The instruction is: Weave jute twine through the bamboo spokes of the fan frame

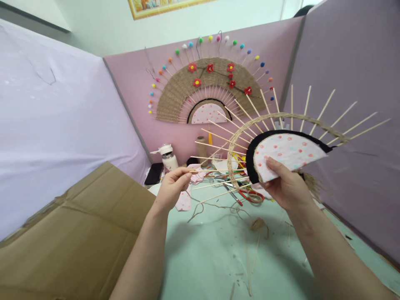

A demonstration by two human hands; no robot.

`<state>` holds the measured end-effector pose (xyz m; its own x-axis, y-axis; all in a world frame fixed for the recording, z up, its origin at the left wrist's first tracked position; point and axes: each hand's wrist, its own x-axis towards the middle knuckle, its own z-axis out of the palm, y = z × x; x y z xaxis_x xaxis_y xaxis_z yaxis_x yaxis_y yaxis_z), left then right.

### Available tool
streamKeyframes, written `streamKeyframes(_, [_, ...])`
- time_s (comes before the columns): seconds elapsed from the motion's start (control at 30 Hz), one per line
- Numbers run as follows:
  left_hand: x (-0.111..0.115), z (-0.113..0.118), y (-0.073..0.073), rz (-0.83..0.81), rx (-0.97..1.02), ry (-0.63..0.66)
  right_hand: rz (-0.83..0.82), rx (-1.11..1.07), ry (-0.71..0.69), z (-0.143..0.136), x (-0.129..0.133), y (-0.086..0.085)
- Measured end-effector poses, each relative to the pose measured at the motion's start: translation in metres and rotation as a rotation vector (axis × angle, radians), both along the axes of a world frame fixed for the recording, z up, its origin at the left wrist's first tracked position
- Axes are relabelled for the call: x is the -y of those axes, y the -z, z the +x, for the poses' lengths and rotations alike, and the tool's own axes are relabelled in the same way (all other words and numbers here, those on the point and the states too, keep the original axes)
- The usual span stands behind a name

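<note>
Pale wooden sticks radiate from the curved edge of a half-round fan frame, held above the table at right of centre. Its core is a white panel with pink-red dots, bordered by a black band; outside this, a braided twine arc crosses the sticks from the lower left round to the right. The right hand is closed on the panel's lower edge — thumb flat on the dotted face, the other fingers largely hidden behind. The left hand has thumb and forefinger pinched together at the outer end of one stick on the left side of the frame. A loose strand of twine trails below; whether the left hand also holds it cannot be told.

On the pink board at the far side hangs a larger woven fan, with red flowers and a rim of coloured balls. Beneath it stand a white bottle and a twine spool, with a dark flat object left of the bottle. Red-handled scissors lie on the green table; brown cardboard fills the near left.
</note>
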<state>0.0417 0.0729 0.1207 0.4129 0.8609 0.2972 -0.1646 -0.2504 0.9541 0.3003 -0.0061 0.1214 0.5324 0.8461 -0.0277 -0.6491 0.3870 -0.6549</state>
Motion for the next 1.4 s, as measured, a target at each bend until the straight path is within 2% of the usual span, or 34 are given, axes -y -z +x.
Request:
streamKeyframes(0.2, [-0.003,0.003,0.002,0.037,0.039,-0.197,0.034,0.045,0.019,0.004,-0.001,0.002])
streamKeyframes(0.33, [-0.002,0.002,0.001,0.148,-0.005,-0.26,0.034,0.061,0.028,0.003,-0.002,0.002])
streamKeyframes(0.5, [-0.001,0.0,0.003,0.247,-0.051,-0.167,0.039,0.056,0.02,0.004,-0.002,0.001])
streamKeyframes(0.73, [-0.007,-0.005,0.008,0.113,0.051,-0.011,0.041,0.029,0.015,0.003,0.004,-0.004])
streamKeyframes(0.83, [-0.01,-0.005,0.013,0.086,0.0,-0.007,0.042,0.015,0.024,-0.001,0.006,-0.006])
streamKeyframes(1.0, [-0.005,0.01,0.018,0.166,-0.2,-0.04,0.048,0.009,-0.01,-0.006,0.005,-0.006])
streamKeyframes(1.2, [0.02,0.04,0.018,0.172,-0.258,-0.032,0.037,-0.013,0.006,-0.01,0.003,-0.004])
streamKeyframes(1.4, [0.024,0.039,0.019,0.08,-0.254,0.065,0.046,0.009,0.013,-0.009,0.001,0.0])
